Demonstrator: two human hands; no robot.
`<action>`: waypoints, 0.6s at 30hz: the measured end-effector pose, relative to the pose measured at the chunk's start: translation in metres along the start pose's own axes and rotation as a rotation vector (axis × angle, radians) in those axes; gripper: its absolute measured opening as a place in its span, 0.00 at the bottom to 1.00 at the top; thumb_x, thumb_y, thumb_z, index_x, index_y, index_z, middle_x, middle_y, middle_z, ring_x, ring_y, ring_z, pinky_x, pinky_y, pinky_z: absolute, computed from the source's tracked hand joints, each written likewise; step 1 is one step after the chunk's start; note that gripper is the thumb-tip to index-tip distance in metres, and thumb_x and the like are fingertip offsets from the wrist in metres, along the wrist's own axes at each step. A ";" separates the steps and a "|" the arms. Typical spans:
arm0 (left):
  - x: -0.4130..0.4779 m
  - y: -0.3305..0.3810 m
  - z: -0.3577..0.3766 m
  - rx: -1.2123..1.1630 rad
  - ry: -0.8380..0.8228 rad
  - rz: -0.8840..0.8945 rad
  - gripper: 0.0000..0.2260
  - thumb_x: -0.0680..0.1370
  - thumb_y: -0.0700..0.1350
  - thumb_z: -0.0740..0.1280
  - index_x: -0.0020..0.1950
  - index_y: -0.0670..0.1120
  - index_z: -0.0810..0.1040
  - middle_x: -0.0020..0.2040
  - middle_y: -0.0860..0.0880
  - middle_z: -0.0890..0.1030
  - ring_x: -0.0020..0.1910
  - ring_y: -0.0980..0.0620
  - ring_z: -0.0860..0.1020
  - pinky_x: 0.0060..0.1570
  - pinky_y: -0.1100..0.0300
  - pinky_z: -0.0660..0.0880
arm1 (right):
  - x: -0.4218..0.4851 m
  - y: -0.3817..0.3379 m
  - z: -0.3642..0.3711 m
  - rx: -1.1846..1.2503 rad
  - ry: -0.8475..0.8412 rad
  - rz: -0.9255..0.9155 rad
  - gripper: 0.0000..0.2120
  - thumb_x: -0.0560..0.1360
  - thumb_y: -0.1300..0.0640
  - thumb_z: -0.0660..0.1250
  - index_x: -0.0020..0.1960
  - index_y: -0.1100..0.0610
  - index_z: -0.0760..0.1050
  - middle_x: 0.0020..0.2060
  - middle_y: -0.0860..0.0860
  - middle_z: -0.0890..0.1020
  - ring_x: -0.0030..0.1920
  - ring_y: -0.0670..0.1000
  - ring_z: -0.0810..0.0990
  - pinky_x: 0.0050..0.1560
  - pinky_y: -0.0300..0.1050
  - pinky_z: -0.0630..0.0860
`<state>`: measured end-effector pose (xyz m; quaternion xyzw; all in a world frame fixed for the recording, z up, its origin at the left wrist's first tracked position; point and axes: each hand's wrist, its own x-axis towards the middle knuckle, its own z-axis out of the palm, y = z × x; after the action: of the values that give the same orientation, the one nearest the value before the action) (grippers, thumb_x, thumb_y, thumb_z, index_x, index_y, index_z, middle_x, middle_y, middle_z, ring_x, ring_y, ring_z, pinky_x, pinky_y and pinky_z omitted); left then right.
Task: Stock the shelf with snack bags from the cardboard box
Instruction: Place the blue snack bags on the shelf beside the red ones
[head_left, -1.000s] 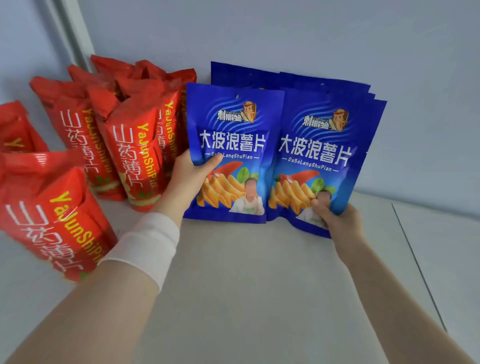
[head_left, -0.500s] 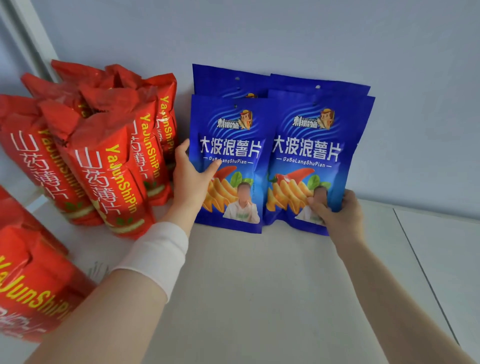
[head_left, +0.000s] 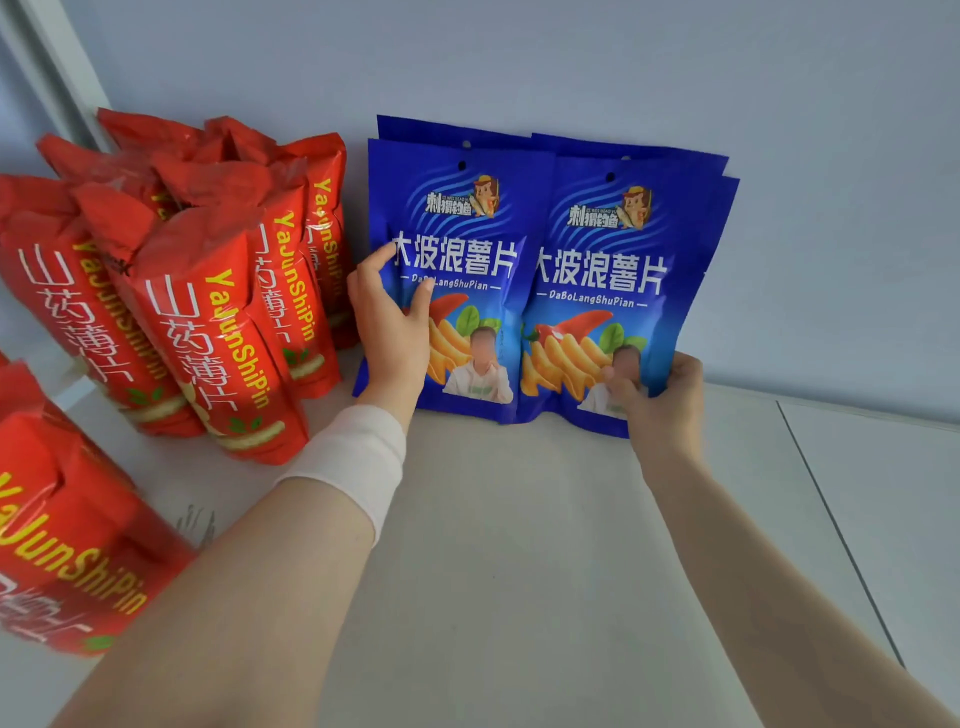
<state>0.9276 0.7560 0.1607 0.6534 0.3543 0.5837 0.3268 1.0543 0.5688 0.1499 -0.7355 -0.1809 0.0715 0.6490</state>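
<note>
A plain pale blue-grey wall (head_left: 519, 62) rises behind an off-white shelf board (head_left: 519, 519); a white upright post (head_left: 60, 62) stands at left

Blue snack bags (head_left: 467, 234) stand upright on the shelf (head_left: 519, 519) beside red bags (head_left: 218, 322)
</note>
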 end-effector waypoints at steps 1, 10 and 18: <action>-0.002 -0.003 0.001 0.006 0.002 0.013 0.19 0.75 0.37 0.68 0.64 0.38 0.71 0.62 0.40 0.72 0.63 0.49 0.70 0.62 0.71 0.64 | 0.000 0.004 0.002 -0.006 -0.002 0.002 0.18 0.72 0.59 0.71 0.57 0.59 0.66 0.44 0.47 0.74 0.42 0.45 0.74 0.33 0.24 0.69; -0.009 -0.015 0.007 0.147 0.053 0.114 0.17 0.77 0.39 0.65 0.65 0.36 0.70 0.64 0.36 0.68 0.66 0.46 0.68 0.65 0.69 0.64 | -0.004 0.011 0.001 -0.058 0.009 0.004 0.31 0.71 0.59 0.72 0.69 0.56 0.61 0.56 0.50 0.73 0.48 0.43 0.77 0.43 0.28 0.73; -0.027 0.034 -0.022 0.349 0.016 -0.001 0.18 0.77 0.40 0.65 0.66 0.38 0.70 0.69 0.39 0.66 0.71 0.44 0.64 0.68 0.62 0.59 | -0.036 -0.018 -0.019 -0.459 0.131 -0.171 0.28 0.73 0.45 0.68 0.68 0.57 0.66 0.64 0.54 0.71 0.66 0.55 0.65 0.65 0.48 0.63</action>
<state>0.9072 0.7154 0.1775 0.6955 0.4530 0.5182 0.2061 1.0248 0.5396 0.1657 -0.8486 -0.2116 -0.0744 0.4792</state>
